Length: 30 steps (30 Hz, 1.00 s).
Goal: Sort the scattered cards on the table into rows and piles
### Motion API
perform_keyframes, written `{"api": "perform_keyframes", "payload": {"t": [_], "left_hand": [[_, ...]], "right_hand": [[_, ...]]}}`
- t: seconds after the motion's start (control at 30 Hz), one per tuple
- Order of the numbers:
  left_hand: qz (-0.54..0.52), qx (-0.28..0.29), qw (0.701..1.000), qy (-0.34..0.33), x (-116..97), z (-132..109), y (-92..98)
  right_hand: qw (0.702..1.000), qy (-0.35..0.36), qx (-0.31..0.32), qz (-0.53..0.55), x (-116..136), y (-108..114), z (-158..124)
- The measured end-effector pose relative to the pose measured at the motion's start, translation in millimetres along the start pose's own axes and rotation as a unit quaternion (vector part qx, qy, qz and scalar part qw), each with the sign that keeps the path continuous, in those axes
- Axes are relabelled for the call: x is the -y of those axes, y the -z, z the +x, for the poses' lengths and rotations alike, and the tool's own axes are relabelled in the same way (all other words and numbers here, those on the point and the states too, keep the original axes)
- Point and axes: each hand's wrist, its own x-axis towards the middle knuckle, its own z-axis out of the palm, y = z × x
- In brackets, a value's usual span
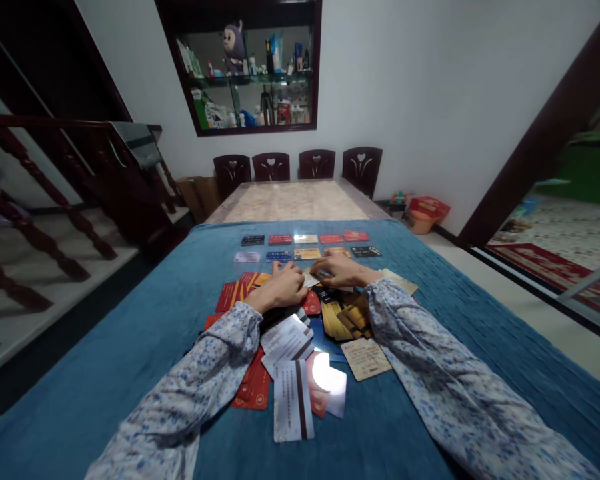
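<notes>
My left hand [285, 283] and my right hand [343, 270] are close together over a loose pile of cards. Between them is a pale card [309, 277], with the curled fingers of both hands closed at its edges; some fingertips are hidden. Under and around the hands lie red cards [230, 293], gold cards [336, 323] and black cards. Nearer me are white cards with dark stripes [293, 400] and a cream printed card [366, 359]. Beyond my hands, two rows of small card stacks include a black stack [253, 240] and a blue stack [279, 256].
A blue cloth [170, 293] covers the near part of the long table [290, 200]. Dark wooden chairs [317, 164] stand at its far end. To the left is a stair railing [45, 247]; an orange bin [422, 219] stands on the floor at right.
</notes>
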Motion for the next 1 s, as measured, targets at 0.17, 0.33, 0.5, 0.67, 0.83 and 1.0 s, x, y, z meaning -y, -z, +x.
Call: {"api": "perform_keyframes", "payload": {"t": [0.17,0.33,0.5,0.67,0.83,1.0], "left_hand": [[0.0,-0.008,1.0,-0.011,2.4,0.3,-1.4],[0.003,-0.008,1.0,-0.013,4.6,0.7,-0.4],[0.01,-0.017,0.999,-0.037,5.6,0.7,2.2],[-0.003,-0.038,0.998,-0.039,9.6,2.0,1.7],[-0.031,-0.048,0.998,-0.024,15.0,4.2,2.4],[-0.066,-0.068,0.995,-0.011,23.2,5.2,6.2]], "right_hand": [[0.999,-0.024,0.027,0.005,0.9,6.3,-2.0],[0.999,-0.03,0.028,0.01,2.2,10.1,-2.5],[0.999,-0.03,0.032,0.015,1.4,11.6,-3.0],[0.998,-0.039,0.032,0.024,-0.6,13.4,-4.0],[0.998,-0.054,0.018,0.027,0.7,17.2,-6.1],[0.997,-0.06,-0.007,0.043,4.7,20.1,-8.0]]}}
